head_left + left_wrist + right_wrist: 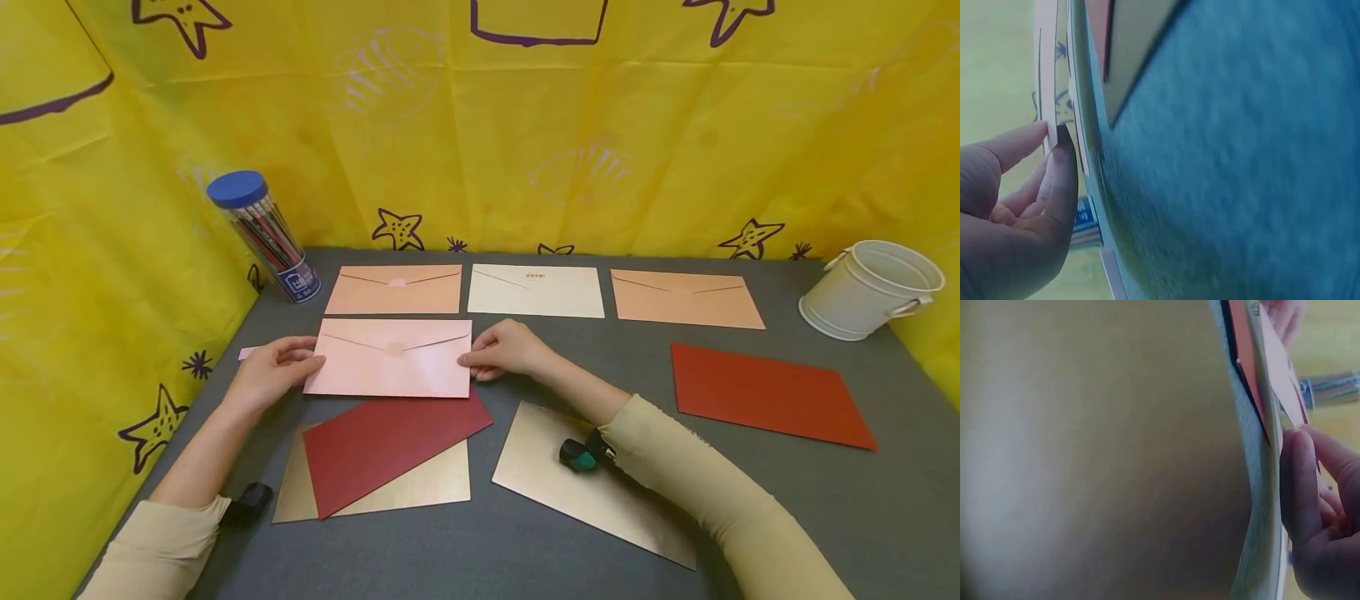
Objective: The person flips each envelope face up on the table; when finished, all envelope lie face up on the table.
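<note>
My left hand (279,368) and right hand (510,350) pinch the opposite short edges of a pale pink, rectangular paper envelope (390,367), thumbs against fingers – probably so that it stays level and unbent. It spans the gap between my hands, apparently lifted off the dark grey bench (375,550), flap side showing.

Just beyond it, three envelopes lie in a row, flaps showing, perhaps so each can be seen whole: a peach paper one (397,292), a cream-white paper one (536,296) and a second peach one (686,300). Nearer me than my hands, a dark red paper rectangle (397,450) lies slantwise across a gold one (435,483); another gold paper rectangle (592,496) lies under my right forearm.

Well right of my right hand rests a bright red paper rectangle (772,396), with a white metal-looking bucket (862,287) beyond. Past my left hand stands a clear, blue-lidded tube of pencils (266,237).
</note>
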A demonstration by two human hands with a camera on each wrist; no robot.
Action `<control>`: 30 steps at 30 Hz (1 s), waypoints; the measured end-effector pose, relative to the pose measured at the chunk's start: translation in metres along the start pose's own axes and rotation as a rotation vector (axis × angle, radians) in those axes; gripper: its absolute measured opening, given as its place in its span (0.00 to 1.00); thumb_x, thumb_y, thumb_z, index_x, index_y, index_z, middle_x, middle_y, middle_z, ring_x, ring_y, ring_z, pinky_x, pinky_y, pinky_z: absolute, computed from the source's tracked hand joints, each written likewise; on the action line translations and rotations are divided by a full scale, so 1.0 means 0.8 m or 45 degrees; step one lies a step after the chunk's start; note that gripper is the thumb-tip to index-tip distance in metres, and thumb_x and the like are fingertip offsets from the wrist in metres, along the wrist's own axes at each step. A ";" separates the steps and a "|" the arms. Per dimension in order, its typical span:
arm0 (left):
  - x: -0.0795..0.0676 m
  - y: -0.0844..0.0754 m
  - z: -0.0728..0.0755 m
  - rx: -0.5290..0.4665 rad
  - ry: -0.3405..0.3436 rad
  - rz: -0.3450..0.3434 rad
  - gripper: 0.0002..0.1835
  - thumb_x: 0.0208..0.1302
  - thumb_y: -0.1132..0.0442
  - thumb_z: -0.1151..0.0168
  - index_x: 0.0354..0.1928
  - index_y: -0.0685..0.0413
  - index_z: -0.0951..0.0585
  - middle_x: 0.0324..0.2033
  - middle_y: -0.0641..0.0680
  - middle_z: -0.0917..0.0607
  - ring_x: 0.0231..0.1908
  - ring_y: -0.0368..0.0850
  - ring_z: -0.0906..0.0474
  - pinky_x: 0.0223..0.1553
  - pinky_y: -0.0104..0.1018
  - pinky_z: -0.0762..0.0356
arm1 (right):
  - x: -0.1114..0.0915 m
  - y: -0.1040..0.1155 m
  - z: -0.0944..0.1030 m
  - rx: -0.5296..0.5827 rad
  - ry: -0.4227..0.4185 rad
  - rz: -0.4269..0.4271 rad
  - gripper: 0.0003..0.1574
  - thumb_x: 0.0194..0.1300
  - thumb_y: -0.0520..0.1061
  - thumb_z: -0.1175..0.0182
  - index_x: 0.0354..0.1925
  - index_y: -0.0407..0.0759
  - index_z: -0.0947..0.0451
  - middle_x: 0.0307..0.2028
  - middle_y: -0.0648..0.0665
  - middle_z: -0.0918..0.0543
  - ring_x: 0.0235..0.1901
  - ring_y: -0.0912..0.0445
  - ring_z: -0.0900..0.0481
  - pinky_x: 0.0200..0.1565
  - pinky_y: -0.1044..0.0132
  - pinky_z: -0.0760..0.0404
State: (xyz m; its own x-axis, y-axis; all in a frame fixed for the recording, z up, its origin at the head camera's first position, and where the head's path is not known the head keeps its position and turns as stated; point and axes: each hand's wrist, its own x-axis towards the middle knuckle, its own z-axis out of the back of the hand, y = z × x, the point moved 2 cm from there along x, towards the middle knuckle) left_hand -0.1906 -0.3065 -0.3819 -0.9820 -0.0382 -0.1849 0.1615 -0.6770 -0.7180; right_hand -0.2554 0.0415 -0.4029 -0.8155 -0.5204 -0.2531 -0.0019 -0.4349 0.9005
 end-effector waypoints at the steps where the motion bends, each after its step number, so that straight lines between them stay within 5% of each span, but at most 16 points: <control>1: 0.000 0.002 0.002 0.016 -0.003 0.018 0.36 0.68 0.46 0.41 0.68 0.66 0.34 0.54 0.69 0.23 0.51 0.60 0.26 0.48 0.39 0.25 | 0.003 0.001 -0.002 -0.005 -0.004 -0.003 0.13 0.58 0.49 0.28 0.28 0.40 0.14 0.21 0.45 0.16 0.20 0.60 0.17 0.28 0.69 0.18; 5: 0.000 0.008 0.009 0.076 -0.020 0.078 0.37 0.67 0.43 0.42 0.66 0.67 0.32 0.55 0.72 0.23 0.52 0.64 0.28 0.54 0.56 0.29 | 0.013 0.006 -0.009 -0.005 -0.018 -0.034 0.15 0.57 0.50 0.28 0.27 0.40 0.14 0.21 0.44 0.15 0.19 0.60 0.18 0.27 0.69 0.18; 8: 0.002 0.011 0.012 0.110 -0.031 0.104 0.37 0.67 0.43 0.41 0.64 0.67 0.30 0.54 0.72 0.23 0.53 0.65 0.28 0.55 0.59 0.30 | 0.020 0.007 -0.013 -0.030 -0.033 -0.053 0.15 0.57 0.51 0.28 0.26 0.40 0.14 0.21 0.45 0.15 0.18 0.61 0.18 0.27 0.70 0.19; 30: 0.017 0.011 0.010 0.291 -0.148 0.012 0.28 0.66 0.51 0.37 0.56 0.70 0.23 0.44 0.69 0.16 0.45 0.63 0.22 0.43 0.48 0.25 | 0.033 0.011 -0.016 -0.093 -0.088 -0.111 0.16 0.56 0.50 0.27 0.21 0.40 0.15 0.18 0.46 0.16 0.16 0.61 0.18 0.26 0.71 0.20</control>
State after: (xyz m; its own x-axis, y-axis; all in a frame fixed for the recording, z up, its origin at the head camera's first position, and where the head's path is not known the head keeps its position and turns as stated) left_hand -0.2032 -0.3186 -0.3854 -0.9873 -0.1209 -0.1027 0.1575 -0.8245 -0.5435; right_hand -0.2692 0.0145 -0.4065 -0.8520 -0.4275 -0.3020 -0.0345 -0.5298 0.8474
